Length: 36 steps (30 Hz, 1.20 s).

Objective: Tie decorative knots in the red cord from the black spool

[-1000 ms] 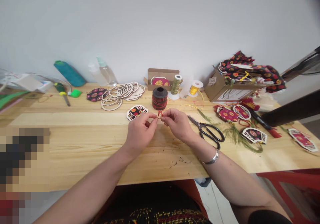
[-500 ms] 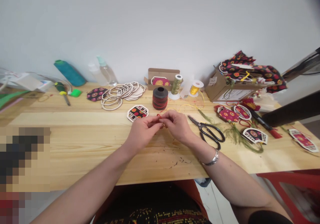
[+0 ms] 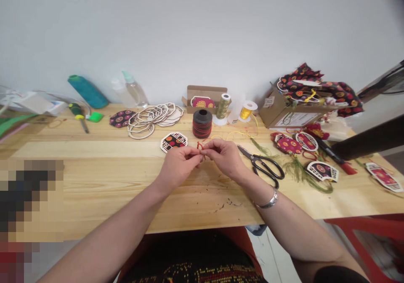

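My left hand (image 3: 179,165) and my right hand (image 3: 223,158) meet at the middle of the table, fingertips pinched together on a thin red cord (image 3: 200,145). A small loop of the cord rises above the fingertips. Just behind them stands a black spool (image 3: 202,124) wound with red cord. An octagonal patterned ornament (image 3: 174,142) lies beyond my left hand. Black-handled scissors (image 3: 265,165) rest to the right of my right hand, blades toward it.
White openwork frames (image 3: 151,118) lie at the back left near a teal thread cone (image 3: 88,92). A green spool (image 3: 222,107) and a yellow spool (image 3: 246,110) stand behind. On the right are a cardboard box (image 3: 277,108) of fabric and a tasselled ornament (image 3: 322,170).
The red cord now shows as a clearer loop above the fingertips. Both hands have shifted only slightly and keep their pinch.
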{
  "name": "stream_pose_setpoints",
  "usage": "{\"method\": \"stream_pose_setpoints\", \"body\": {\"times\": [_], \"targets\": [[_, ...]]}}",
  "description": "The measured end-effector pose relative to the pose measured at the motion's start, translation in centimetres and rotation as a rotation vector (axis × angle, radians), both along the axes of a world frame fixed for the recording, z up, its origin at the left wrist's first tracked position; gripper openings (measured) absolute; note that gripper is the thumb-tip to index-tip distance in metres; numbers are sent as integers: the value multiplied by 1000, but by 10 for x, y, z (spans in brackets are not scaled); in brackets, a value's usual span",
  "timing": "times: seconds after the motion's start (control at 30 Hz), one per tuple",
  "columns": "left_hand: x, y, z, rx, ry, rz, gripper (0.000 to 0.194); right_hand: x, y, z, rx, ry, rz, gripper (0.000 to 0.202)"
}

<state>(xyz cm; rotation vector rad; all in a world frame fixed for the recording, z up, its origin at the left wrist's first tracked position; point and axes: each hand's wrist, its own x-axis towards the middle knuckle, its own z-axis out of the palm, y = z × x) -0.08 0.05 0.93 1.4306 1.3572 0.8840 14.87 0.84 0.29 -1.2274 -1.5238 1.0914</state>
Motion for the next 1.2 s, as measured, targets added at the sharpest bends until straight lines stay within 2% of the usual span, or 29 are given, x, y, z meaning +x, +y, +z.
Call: {"method": "stream_pose_setpoints", "body": {"times": [0.23, 0.43, 0.6, 0.7, 0.9, 1.2], "targets": [[-4, 3, 0, -104, -221, -76, 15, 4, 4, 2, -171, 233, 95, 13], [-6, 3, 0, -115, -269, -115, 14, 8, 7, -2, -350, 445, 206, 21], [-6, 3, -2, -116, -294, -138, 14, 8, 6, 0, -454, 510, 244, 29], [-5, 4, -2, -101, -301, -121, 12, 9, 6, 1, -448, 499, 230, 30], [-5, 6, -2, -86, -323, -43, 11, 12, 5, 5, -449, 418, 220, 45], [-3, 6, -1, -131, -392, 4, 14, 13, 6, 6, -279, 217, 122, 25]]}}
